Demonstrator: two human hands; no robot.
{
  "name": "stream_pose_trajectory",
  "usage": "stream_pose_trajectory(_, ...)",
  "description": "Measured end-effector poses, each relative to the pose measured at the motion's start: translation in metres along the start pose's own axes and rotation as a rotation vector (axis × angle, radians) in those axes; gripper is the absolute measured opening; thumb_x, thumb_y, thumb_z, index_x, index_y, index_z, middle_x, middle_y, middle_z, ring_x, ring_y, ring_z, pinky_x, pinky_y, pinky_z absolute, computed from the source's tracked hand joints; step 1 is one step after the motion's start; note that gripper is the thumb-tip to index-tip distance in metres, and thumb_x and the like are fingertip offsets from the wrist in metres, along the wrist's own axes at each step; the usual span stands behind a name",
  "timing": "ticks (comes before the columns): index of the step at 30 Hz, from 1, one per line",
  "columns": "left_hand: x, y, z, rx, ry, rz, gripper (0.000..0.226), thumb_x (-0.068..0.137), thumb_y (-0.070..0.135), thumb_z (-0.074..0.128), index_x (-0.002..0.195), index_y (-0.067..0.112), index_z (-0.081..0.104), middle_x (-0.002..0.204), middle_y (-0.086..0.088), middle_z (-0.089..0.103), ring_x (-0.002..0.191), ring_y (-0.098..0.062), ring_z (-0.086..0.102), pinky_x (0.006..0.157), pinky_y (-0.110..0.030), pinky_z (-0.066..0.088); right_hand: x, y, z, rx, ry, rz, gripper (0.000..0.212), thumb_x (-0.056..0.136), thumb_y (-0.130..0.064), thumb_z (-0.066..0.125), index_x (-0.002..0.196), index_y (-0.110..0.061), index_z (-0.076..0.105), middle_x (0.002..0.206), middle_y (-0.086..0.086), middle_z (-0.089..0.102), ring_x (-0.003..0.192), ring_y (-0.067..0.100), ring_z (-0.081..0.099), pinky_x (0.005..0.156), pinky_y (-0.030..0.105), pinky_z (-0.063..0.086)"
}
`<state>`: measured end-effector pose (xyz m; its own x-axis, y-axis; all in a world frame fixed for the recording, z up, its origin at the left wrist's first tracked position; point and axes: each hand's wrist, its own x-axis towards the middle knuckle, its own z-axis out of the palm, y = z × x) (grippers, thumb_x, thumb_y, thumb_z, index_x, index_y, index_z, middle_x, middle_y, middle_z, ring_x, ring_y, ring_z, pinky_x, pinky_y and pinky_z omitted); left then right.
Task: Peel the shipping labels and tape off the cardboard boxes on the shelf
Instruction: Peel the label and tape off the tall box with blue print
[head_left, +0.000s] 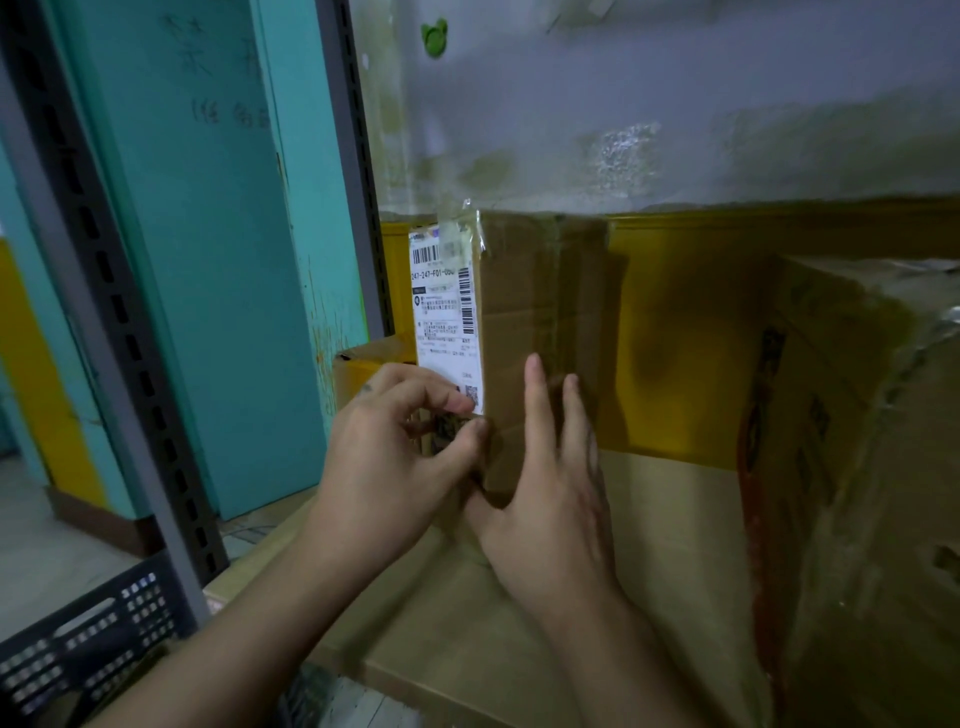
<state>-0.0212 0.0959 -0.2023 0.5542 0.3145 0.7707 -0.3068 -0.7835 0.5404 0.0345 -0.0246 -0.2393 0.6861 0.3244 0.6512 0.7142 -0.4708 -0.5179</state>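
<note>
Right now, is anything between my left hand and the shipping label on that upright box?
Nothing visible does. The left hand pinches the shipping label at its lower corner. The right hand lies flat on the cardboard box beside it, off the label.

Three cardboard boxes, by my count: the labelled box (540, 312) standing upright, a smaller box (363, 364) just behind it to the left, and a large box (831, 467) to its right. One shipping label (447, 322) is on its left face. I can make out one crumpled piece of clear tape (475, 228) at its top corner. Two hands are at its lower corner, the left hand (395, 457) and the right hand (550, 493). Two slotted shelf posts stand left of it, a near post (104, 322) and a far post (358, 156). One black crate (88, 639) is down to its left, and one green sticker (434, 36) is on the wall above.
</note>
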Motion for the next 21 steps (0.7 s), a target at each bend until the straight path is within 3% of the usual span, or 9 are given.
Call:
stream_pose_trajectory(11, 0.0031, 0.0037, 0.0003, 0.124, 0.026, 0.094, 0.009, 0.079, 0.031, 0.073, 0.081, 0.022, 0.074, 0.096, 0.012, 0.062, 0.089, -0.004, 0.063, 0.077, -0.039, 0.058, -0.0003, 0.0003, 0.002, 0.0, -0.006, -0.001, 0.11, 0.082, -0.048, 0.065, 0.143, -0.049, -0.026, 0.162, -0.003, -0.012, 0.149, 0.021, 0.0, 0.117, 0.041, 0.022)
stream_pose_trajectory(16, 0.0019, 0.0067, 0.0024, 0.165, 0.04, 0.101, 0.004, 0.079, 0.02, 0.077, 0.078, 0.02, 0.073, 0.094, 0.013, 0.062, 0.088, -0.003, 0.062, 0.077, -0.037, 0.058, -0.0009, 0.0002, 0.002, 0.005, -0.007, -0.001, 0.11, 0.082, -0.047, 0.065, 0.143, -0.049, -0.026, 0.162, -0.002, -0.011, 0.149, 0.021, -0.001, 0.118, 0.042, 0.021)
stream_pose_trajectory(21, 0.0026, 0.0104, 0.0051, 0.144, 0.058, 0.044, 0.009, 0.078, 0.021, 0.076, 0.073, 0.025, 0.07, 0.095, 0.015, 0.059, 0.091, -0.005, 0.061, 0.08, -0.037, 0.056, -0.0007, -0.0008, 0.0015, -0.001, -0.027, 0.021, 0.109, 0.084, -0.05, 0.063, 0.14, -0.05, -0.031, 0.161, -0.003, -0.015, 0.149, 0.02, -0.004, 0.119, 0.041, 0.018)
